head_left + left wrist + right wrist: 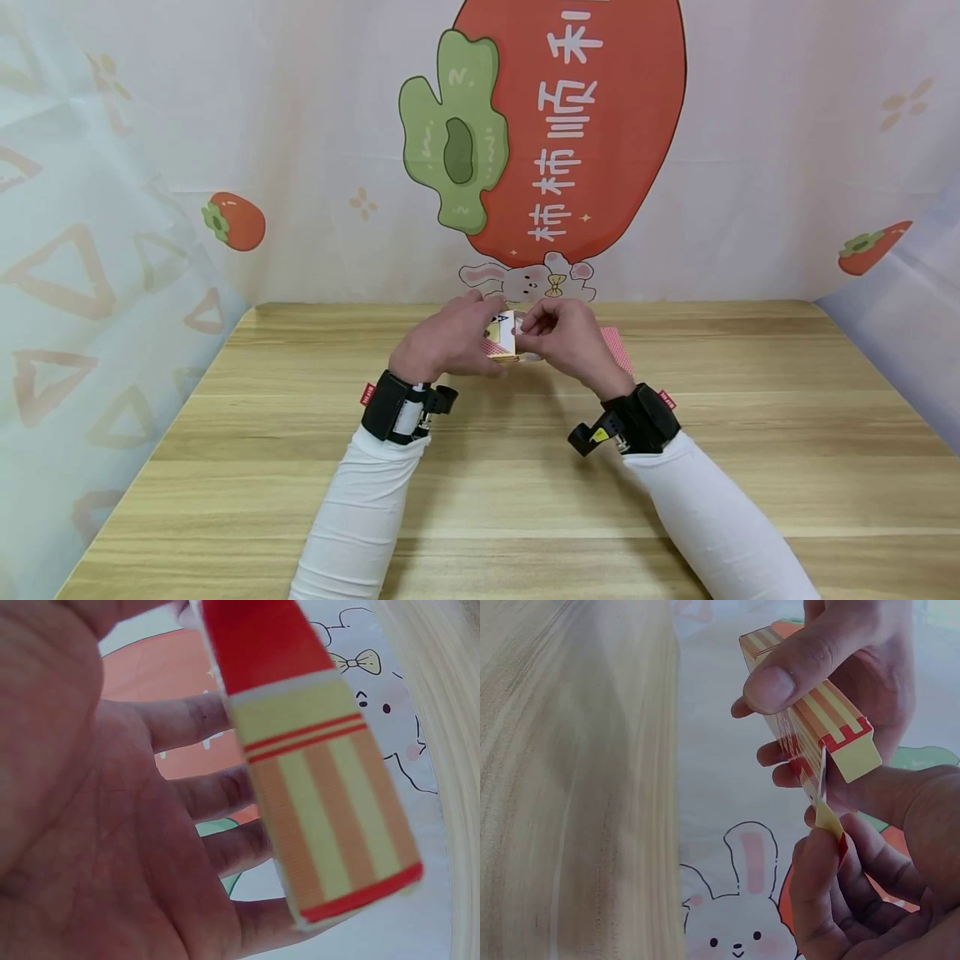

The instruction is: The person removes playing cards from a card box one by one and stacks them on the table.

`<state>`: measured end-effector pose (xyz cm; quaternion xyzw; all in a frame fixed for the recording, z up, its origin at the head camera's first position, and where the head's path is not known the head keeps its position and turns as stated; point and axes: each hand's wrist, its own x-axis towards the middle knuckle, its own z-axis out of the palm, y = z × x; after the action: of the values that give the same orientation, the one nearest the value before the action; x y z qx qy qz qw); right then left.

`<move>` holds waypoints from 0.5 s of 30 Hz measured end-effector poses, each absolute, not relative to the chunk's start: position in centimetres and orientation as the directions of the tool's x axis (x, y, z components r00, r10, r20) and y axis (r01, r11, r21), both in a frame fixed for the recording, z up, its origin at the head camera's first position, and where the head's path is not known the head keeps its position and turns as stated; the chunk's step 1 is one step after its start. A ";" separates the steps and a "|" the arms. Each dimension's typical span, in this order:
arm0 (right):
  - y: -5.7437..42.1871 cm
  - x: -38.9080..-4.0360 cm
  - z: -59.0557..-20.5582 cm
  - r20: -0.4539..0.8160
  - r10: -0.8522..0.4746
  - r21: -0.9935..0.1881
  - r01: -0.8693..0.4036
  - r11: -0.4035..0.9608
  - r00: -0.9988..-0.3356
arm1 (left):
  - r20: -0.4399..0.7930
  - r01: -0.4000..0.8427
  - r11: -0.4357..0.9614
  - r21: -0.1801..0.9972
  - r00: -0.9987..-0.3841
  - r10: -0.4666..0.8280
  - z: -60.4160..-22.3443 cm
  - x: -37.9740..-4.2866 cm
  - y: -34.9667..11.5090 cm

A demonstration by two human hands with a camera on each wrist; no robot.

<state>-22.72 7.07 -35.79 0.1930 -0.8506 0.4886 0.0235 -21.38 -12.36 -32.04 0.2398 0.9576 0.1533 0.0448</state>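
A small playing card box (504,343) with an ace printed on its face is held up by my left hand (453,337), over the far part of the table. Striped cream and orange with red bands, the box's narrow side (322,787) fills the middle of the left wrist view, with the fingers behind it. In the right wrist view, the left thumb (772,688) lies across the box. The end is open there, with its flap (827,817) folded out. My right hand (573,337) pinches that flap between thumb and finger.
Something with a red card-back pattern (618,346) lies on the wooden table (510,500) just right of my right hand, partly covered by it. A printed cloth (322,150) with persimmons and a rabbit hangs behind the table's far edge.
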 end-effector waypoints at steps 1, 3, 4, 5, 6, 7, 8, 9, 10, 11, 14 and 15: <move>7.1 -22.7 -35.9 0.228 -0.301 -0.823 -0.349 0.449 -0.926 | -0.016 0.445 0.839 0.311 -0.881 0.473 -32.0 -21.4 -12.4; 7.0 -22.8 -36.0 0.226 -0.294 -0.822 -0.344 0.455 -0.929 | -0.022 0.443 0.843 0.304 -0.882 0.471 -32.0 -21.4 -12.3; 7.0 -22.8 -36.0 0.226 -0.294 -0.821 -0.344 0.456 -0.929 | -0.028 0.440 0.847 0.298 -0.883 0.469 -31.9 -21.4 -12.3; 7.0 -22.8 -36.0 0.226 -0.296 -0.821 -0.345 0.455 -0.928 | -0.031 0.438 0.849 0.294 -0.884 0.467 -31.9 -21.4 -12.3; 7.0 -22.8 -36.0 0.223 -0.298 -0.823 -0.343 0.453 -0.928 | -0.034 0.438 0.851 0.288 -0.884 0.466 -31.9 -21.4 -12.3; 7.0 -22.8 -36.0 0.219 -0.301 -0.825 -0.341 0.451 -0.928 | -0.036 0.437 0.853 0.285 -0.884 0.465 -31.9 -21.4 -12.3; 7.0 -22.8 -35.9 0.215 -0.304 -0.827 -0.339 0.449 -0.928 | -0.037 0.437 0.853 0.285 -0.884 0.465 -31.9 -21.5 -12.3; 7.1 -22.8 -35.9 0.211 -0.310 -0.829 -0.338 0.447 -0.927 | -0.038 0.439 0.853 0.281 -0.884 0.467 -31.9 -21.5 -12.4; 7.1 -22.7 -35.9 0.204 -0.314 -0.832 -0.333 0.444 -0.927 | -0.038 0.439 0.853 0.282 -0.883 0.468 -31.9 -21.5 -12.4; 7.1 -22.7 -35.9 0.196 -0.317 -0.834 -0.328 0.443 -0.928 | -0.038 0.440 0.852 0.284 -0.883 0.469 -31.9 -21.5 -12.5; 7.1 -22.7 -35.7 0.172 -0.322 -0.842 -0.308 0.443 -0.931 | -0.032 0.446 0.846 0.293 -0.880 0.474 -31.9 -21.6 -12.6; 7.1 -22.6 -35.7 0.164 -0.324 -0.845 -0.302 0.441 -0.932 | -0.029 0.448 0.844 0.295 -0.879 0.476 -31.9 -21.6 -12.7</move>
<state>-22.64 7.12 -35.68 0.1843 -0.8488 0.4955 -0.0111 -21.55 -12.66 -31.87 0.2408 0.9589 0.1413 0.0506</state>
